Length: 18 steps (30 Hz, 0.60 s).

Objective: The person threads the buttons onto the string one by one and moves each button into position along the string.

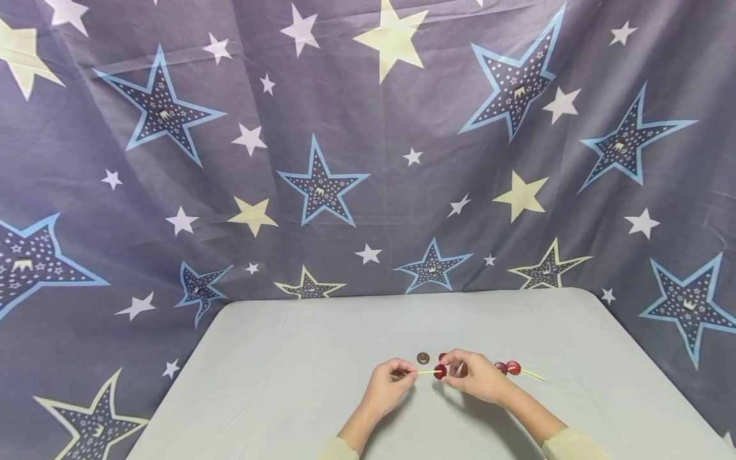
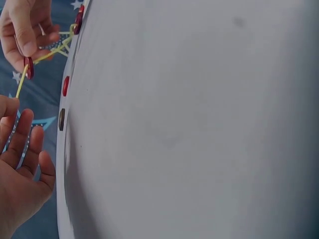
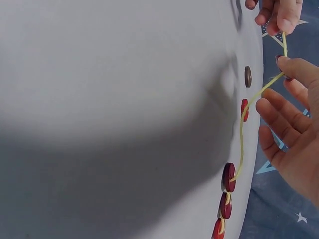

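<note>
A thin yellow cord (image 1: 427, 372) runs between my two hands above the pale table (image 1: 299, 358). My left hand (image 1: 411, 373) pinches its free end. My right hand (image 1: 447, 372) pinches a red button (image 1: 440, 371) threaded on the cord. In the left wrist view that red button (image 2: 29, 67) sits under the right hand's thumb (image 2: 22, 42), with the cord (image 2: 21, 84) leading down to my left hand (image 2: 20, 164). In the right wrist view the cord (image 3: 241, 144) drops to several strung red buttons (image 3: 228, 177) lying on the table.
A brown button (image 1: 423, 357) and a loose red button (image 1: 442, 356) lie just beyond the hands. The strung red buttons (image 1: 508, 367) and the cord's tail (image 1: 535, 375) lie to the right. A star-printed cloth (image 1: 322, 185) hangs behind the table.
</note>
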### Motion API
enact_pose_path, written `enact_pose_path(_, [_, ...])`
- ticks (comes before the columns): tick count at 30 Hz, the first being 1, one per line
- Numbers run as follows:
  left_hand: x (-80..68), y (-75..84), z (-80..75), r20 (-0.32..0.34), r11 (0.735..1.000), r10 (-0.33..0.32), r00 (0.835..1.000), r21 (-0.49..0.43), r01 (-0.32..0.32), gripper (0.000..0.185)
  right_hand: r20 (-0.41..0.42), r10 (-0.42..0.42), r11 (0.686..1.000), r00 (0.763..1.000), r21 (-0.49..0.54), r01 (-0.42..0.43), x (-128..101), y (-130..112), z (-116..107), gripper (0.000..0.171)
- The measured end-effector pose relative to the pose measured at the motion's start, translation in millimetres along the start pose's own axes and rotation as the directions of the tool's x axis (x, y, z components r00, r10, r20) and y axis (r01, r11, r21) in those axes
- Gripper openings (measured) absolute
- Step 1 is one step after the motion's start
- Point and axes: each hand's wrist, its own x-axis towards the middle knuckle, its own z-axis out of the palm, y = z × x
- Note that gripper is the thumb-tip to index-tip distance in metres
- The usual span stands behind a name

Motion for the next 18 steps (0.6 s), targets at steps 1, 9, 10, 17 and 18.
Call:
enact_pose_path(1, [-0.3, 0.1, -0.6, 0.001, 1.0, -0.001, 1.0, -0.002, 0.001, 0.005, 0.001, -0.001, 1.0, 1.0, 0.0, 0.001, -0.3, 0.1, -0.2, 0.024])
enact_pose_path(9, [-2.1, 1.6, -4.6, 0.009, 1.0, -0.011, 1.0, -0.002, 0.011, 0.006, 0.013, 0.023, 1.0, 1.0, -0.013, -0.023, -2.6, 1.2, -1.9, 0.024])
enact_pose_path(10, [-2.2, 1.8, -5.1, 0.01, 1.0, -0.013, 1.0, -0.001, 0.013, 0.006, 0.014, 0.026, 1.0, 1.0, -0.015, -0.025, -2.8, 1.8, -2.1, 0.024])
enact_pose_path(17, [-3.3, 1.8, -8.5, 0.011, 1.0, -0.029, 1.0, 0.004, 0.029, 0.007, 0.008, 0.034, 0.999, 0.999, -0.005, -0.034, -3.7, 4.1, -3.5, 0.025])
enact_pose_path(18, [-3.2, 1.3, -9.1, 0.01, 0.999, -0.033, 0.999, 0.007, 0.033, 0.007, 0.005, 0.03, 1.0, 1.0, -0.001, -0.03, -3.9, 4.5, -3.7, 0.025])
